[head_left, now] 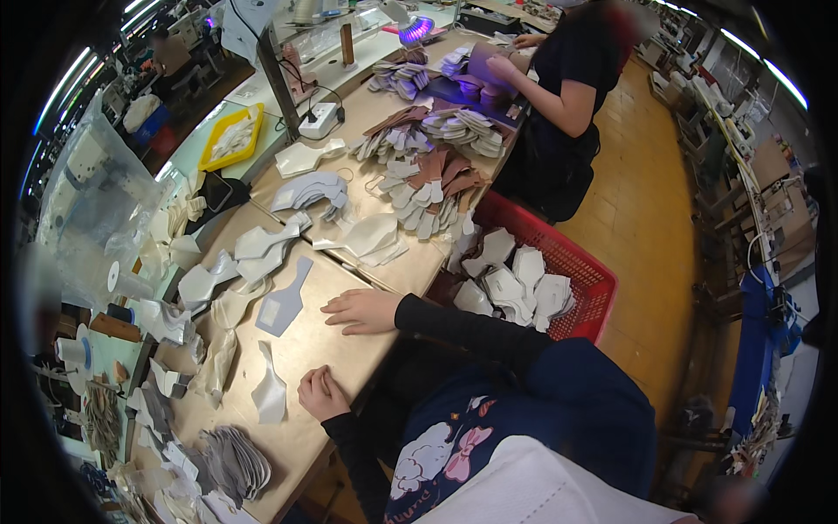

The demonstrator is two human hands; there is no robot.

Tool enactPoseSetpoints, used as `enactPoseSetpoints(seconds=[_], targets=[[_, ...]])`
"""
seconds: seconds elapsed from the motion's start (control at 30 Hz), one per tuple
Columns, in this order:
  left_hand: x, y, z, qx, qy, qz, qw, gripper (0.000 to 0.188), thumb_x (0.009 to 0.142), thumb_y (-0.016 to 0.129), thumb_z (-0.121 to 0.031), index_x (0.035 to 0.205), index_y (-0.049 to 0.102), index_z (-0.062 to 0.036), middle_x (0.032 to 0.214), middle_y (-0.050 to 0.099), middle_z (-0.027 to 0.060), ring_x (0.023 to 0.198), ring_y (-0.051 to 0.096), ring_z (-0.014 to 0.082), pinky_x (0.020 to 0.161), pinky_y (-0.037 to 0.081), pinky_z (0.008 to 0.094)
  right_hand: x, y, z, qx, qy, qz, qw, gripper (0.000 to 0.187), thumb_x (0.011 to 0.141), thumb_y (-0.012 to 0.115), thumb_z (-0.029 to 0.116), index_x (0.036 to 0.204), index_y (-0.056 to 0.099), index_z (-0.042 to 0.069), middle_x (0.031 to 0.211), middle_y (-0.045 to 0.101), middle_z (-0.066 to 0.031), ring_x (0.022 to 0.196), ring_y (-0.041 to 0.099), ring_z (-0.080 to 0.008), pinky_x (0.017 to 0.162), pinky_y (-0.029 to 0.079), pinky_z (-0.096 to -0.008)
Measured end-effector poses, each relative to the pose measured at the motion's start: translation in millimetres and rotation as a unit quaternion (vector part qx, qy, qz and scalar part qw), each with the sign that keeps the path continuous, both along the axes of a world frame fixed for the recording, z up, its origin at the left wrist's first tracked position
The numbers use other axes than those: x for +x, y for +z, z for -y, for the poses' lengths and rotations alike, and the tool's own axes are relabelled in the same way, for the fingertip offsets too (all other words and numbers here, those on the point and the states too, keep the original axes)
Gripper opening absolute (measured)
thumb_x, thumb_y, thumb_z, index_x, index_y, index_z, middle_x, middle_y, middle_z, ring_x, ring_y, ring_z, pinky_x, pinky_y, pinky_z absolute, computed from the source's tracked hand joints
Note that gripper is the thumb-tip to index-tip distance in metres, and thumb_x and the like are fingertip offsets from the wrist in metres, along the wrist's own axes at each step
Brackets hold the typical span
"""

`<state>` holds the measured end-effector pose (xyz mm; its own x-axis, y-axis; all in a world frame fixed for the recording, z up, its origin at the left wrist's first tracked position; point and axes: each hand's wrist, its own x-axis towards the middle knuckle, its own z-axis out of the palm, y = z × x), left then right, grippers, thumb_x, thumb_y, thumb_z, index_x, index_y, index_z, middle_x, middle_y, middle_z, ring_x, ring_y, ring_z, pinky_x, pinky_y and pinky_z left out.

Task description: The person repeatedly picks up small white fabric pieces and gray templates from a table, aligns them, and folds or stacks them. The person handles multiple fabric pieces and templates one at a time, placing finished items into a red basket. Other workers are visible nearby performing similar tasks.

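My right hand (pixel 362 312) lies flat on the tan worktable (pixel 336 362), fingers apart, with nothing in it. Just beyond its fingertips is a flat grey cut piece (pixel 285 299) with a narrow neck and a pale rectangular patch. My left hand (pixel 323 394) rests near the table's edge, its fingers curled in, and no object shows in it. Nearest to it is a glossy white cut piece (pixel 270 389) of similar necked shape, lying apart from the hand. Neither hand touches a piece.
White pieces (pixel 262 249), pale blue-grey pieces (pixel 312 192) and brown-and-white stacks (pixel 432 188) cover the far table. A grey stack (pixel 234 463) lies at the near left. A red basket (pixel 598 293) holds white pieces. A co-worker (pixel 567 87) works under a purple lamp (pixel 415 30).
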<state>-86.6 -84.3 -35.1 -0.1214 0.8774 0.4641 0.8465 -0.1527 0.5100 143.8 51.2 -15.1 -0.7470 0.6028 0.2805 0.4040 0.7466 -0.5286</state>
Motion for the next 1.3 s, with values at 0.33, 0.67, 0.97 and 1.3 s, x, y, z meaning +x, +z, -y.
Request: enactPoseSetpoints(seconds=[0.33, 0.67, 0.97, 1.3], targets=[[-16.8, 2.8, -3.6, 0.034, 0.254, -0.036, 0.966, 0.073, 0.086, 0.072, -0.026, 0.150, 0.041, -0.0065, 0.156, 0.028, 0.0235, 0.143, 0.032, 0.0425, 0.119, 0.022, 0.0564, -0.7, 0.1, -1.6, 0.025, 0.011, 0.002, 1.000, 0.041, 0.095, 0.062, 0.029, 0.131, 0.061, 0.009, 0.145, 0.052, -0.0138, 0.134, 0.049, -0.0287, 0.113, 0.037, -0.0421], [-37.7, -17.8, -2.5, -0.061, 0.247, -0.007, 0.967, 0.039, 0.093, 0.065, -0.026, 0.129, 0.064, -0.0111, 0.149, 0.051, 0.0121, 0.138, 0.044, 0.0370, 0.117, 0.024, 0.0553, -3.8, 15.4, 0.9, -0.013, 0.010, 0.029, 0.999, 0.044, 0.091, 0.068, 0.018, 0.133, 0.060, 0.009, 0.146, 0.053, -0.0112, 0.133, 0.050, -0.0319, 0.112, 0.039, -0.0425], [-40.1, 19.7, -15.0, -0.043, 0.261, 0.048, 0.963, 0.039, 0.082, 0.074, -0.011, 0.120, 0.067, -0.0061, 0.134, 0.060, 0.0135, 0.122, 0.056, 0.0361, 0.103, 0.045, 0.0434, -5.5, 29.7, -1.0, -0.014, 0.001, 0.015, 1.000, 0.039, 0.091, 0.067, 0.018, 0.129, 0.063, 0.009, 0.141, 0.056, -0.0103, 0.128, 0.054, -0.0310, 0.107, 0.041, -0.0447], [-60.7, 0.0, -14.4, -0.009, 0.250, 0.231, 0.940, 0.017, 0.094, 0.067, -0.014, 0.104, 0.065, -0.0014, 0.121, 0.068, 0.0136, 0.117, 0.062, 0.0313, 0.099, 0.047, 0.0363, -90.9, 27.3, -46.1, 0.092, -0.044, -0.021, 0.995, 0.045, 0.096, 0.062, 0.025, 0.140, 0.055, 0.015, 0.151, 0.046, -0.0127, 0.137, 0.044, -0.0329, 0.113, 0.033, -0.0500]])
